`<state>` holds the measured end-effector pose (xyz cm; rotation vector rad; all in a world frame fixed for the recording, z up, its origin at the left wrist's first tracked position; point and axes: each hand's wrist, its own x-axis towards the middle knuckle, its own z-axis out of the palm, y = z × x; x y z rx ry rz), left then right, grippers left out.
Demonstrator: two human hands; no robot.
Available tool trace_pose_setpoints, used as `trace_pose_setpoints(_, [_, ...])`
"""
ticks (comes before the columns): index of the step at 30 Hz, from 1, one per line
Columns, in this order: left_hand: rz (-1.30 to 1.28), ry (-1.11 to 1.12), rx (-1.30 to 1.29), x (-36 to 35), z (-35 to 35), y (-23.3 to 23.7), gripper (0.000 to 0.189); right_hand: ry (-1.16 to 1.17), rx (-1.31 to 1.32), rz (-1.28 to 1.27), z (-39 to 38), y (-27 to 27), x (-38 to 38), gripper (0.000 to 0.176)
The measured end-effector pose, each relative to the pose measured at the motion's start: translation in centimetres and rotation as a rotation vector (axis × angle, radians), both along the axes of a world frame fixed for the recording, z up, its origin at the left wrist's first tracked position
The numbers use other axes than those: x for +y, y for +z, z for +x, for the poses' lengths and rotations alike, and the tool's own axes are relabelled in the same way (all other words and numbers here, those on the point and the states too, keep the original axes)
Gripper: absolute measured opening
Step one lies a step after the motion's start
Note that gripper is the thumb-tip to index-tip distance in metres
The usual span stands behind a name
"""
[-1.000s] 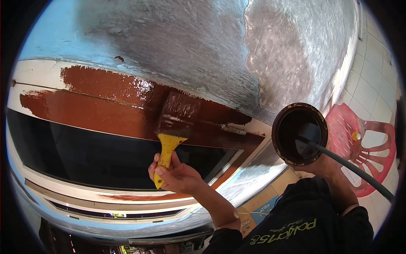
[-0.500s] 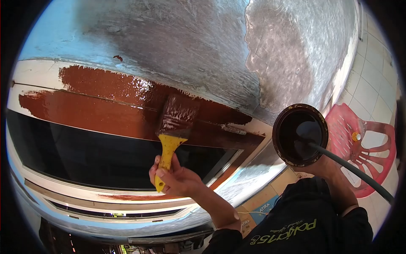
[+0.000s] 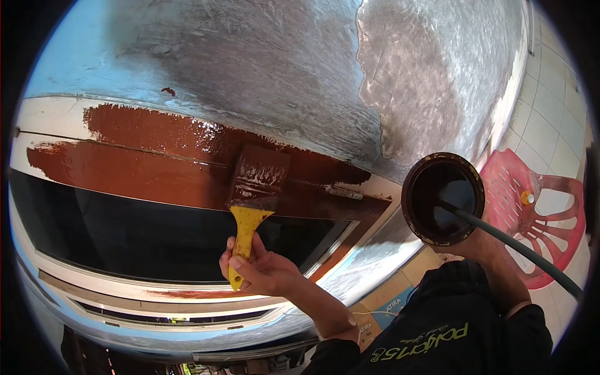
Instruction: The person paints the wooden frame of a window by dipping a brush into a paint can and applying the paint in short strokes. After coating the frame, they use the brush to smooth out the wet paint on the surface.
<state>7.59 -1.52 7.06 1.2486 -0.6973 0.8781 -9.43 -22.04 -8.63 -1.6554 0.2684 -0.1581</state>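
My left hand [image 3: 265, 270] is closed around the yellow handle of a wide paintbrush [image 3: 250, 219]. Dark brown paint coats its bristles, which lie against the brown-painted part of a wooden window frame [image 3: 137, 165]. My right hand [image 3: 476, 245] is below and behind a round paint can [image 3: 408, 212], gripping it from the far side; most of its fingers are hidden. Dark, glossy paint [image 3: 431, 187] shows inside the can. A grey rod [image 3: 525, 251] slants out of the can toward the lower right.
Dark window glass [image 3: 150, 234] lies beside the painted frame. A grey and blue wall [image 3: 250, 56] borders it. Beyond the can stands a red plastic chair [image 3: 553, 250] with a small yellow-and-white item [image 3: 527, 198] on it. Cardboard [image 3: 390, 305] covers part of the tiled floor.
The paintbrush and my left hand have shifted slightly down and to the left in view. My right hand keeps the can in nearly the same place.
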Motion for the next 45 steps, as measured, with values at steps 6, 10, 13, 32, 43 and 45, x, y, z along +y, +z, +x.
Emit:
trace_pose_setpoints(6, [-0.022, -0.002, 0.003, -1.0, 0.0, 0.2, 0.03, -0.276, -0.27, -0.118, 0.6, -0.4, 0.5, 0.05])
trace_pose_setpoints(10, [-0.021, -0.015, -0.013, -0.1, 0.2, -0.2, 0.027, -0.176, -0.194, -0.048, 0.3, -1.4, 0.7, 0.051])
trace_pose_setpoints(13, [-0.078, -0.072, -0.024, -0.5, 0.1, 0.0, 0.026, -0.213, -0.193, -0.048, 0.1, 0.5, 0.4, 0.051])
trace_pose_setpoints(32, [0.026, 0.057, -0.01, -0.3, 0.0, -0.3, 0.037, -0.156, -0.172, -0.103, -0.1, -3.1, 0.7, 0.053])
trace_pose_setpoints(43, [-0.001, 0.046, -0.02, -0.4, -0.3, 0.0, 0.029, -0.08, -0.132, -0.012, 0.2, -0.9, 0.3, 0.054])
trace_pose_setpoints(45, [-0.009, 0.021, -0.006, -0.5, -0.6, 0.2, 0.034, 0.004, -0.079, -0.066, 0.1, -0.1, -0.1, 0.054])
